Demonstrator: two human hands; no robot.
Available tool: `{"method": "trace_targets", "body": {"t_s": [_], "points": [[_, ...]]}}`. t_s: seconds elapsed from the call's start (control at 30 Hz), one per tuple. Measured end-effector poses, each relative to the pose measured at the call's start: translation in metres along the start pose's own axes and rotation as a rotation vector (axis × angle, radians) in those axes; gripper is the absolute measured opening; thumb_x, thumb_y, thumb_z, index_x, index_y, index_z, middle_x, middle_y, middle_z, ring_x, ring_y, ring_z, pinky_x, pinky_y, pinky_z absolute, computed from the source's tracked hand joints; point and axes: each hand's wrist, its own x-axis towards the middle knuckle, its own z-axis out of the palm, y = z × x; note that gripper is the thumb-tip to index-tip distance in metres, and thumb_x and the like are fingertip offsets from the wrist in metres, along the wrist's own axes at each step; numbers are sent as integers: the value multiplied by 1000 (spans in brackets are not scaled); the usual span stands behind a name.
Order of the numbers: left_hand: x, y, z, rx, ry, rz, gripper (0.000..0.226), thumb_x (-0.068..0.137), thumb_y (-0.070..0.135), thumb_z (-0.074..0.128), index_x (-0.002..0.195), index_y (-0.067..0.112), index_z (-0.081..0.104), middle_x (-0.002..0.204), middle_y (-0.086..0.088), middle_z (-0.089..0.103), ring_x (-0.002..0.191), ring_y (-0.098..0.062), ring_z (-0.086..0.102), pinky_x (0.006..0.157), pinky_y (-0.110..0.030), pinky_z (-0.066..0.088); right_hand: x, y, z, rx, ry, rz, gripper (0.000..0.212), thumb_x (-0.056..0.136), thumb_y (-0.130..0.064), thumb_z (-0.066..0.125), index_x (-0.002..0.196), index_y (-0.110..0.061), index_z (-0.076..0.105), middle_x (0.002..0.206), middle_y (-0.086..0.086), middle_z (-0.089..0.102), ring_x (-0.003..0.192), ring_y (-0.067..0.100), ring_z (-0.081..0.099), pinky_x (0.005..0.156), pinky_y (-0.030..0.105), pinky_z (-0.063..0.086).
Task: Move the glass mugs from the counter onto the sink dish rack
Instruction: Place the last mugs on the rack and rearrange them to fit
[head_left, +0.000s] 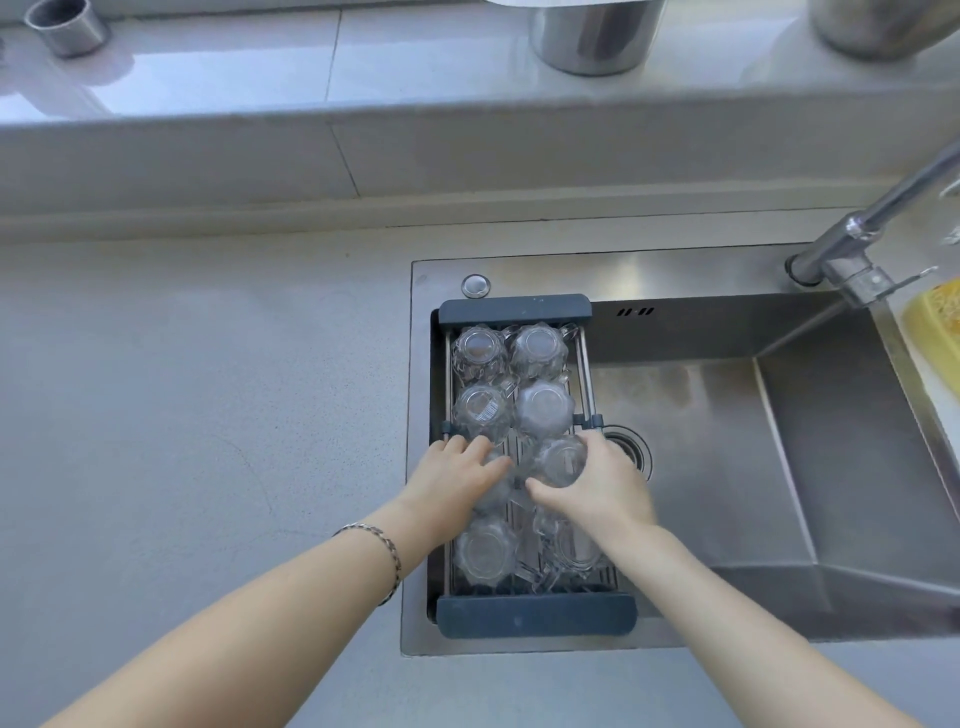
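A dark-framed dish rack spans the left end of the steel sink. Several clear glass mugs stand upside down in it in two columns, such as the far-left mug and a near-left mug. My right hand grips an upturned mug in the right column, third row. My left hand lies over another mug in the left column, fingers spread across its top; that mug is mostly hidden.
The grey counter stretches left of the sink. A chrome faucet reaches in from the right. A yellow sponge lies at the right edge. Steel pots stand on the back ledge.
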Motion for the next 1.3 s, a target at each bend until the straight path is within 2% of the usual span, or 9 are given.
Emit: {"method": "trace_targets", "body": {"t_s": [0.17,0.3,0.43,0.53,0.67,0.83,1.1,1.2,1.3], "points": [[-8,8,-10,-186,55,-235,64,77,27,64,134,20,37,125,-9,47,110,-28,50,90,-35,40,-23,14,-45,136,98,-56,71,65,-36,77,127,-19,46,121,3,57,109,19,54,85,23,38],[-6,14,-14,-358,42,-441,61,73,38,68,124,18,42,116,-9,48,101,-27,54,82,-34,45,-23,26,-62,148,133,-60,72,65,-32,80,127,-19,46,123,4,56,109,17,52,87,23,37],[5,29,-8,-375,49,-500,51,75,30,69,115,13,43,117,-12,43,102,-29,49,83,-35,46,-15,28,-63,69,53,-125,71,65,-32,79,127,-22,46,122,0,50,107,15,51,88,23,37],[8,35,-3,-381,94,-561,52,75,36,69,111,10,43,119,-12,42,104,-29,47,87,-37,43,-7,24,-59,-67,-81,-240,75,64,-29,77,131,-25,43,120,-1,38,101,17,54,85,24,43],[6,29,1,-302,109,-508,61,75,52,66,114,10,44,122,-7,46,106,-28,50,89,-37,42,8,7,-58,-468,-299,-532,79,66,-18,74,136,-25,38,130,0,33,98,18,47,77,25,42],[4,26,3,-254,77,-448,62,76,51,65,116,10,42,120,-7,48,107,-26,49,88,-35,41,24,-10,-37,-739,-474,-820,59,71,8,59,124,-15,46,129,5,43,115,27,44,88,38,45],[0,15,4,-276,36,-377,62,76,44,67,123,12,42,124,-6,45,109,-26,47,90,-34,41,34,0,-11,-784,-375,-995,52,70,12,60,115,-14,60,127,14,50,116,31,49,90,41,47],[-1,14,6,-314,55,-373,65,77,44,67,127,13,41,125,-6,45,110,-26,46,92,-35,41,30,19,-7,-503,-196,-887,59,48,18,69,98,-12,69,112,16,65,103,35,62,79,45,56],[-3,14,9,-347,79,-364,69,78,44,67,132,12,38,126,-6,44,110,-25,45,94,-34,40,10,29,0,-109,27,-442,50,72,3,59,120,-11,56,123,13,51,115,31,51,95,40,46]]}}
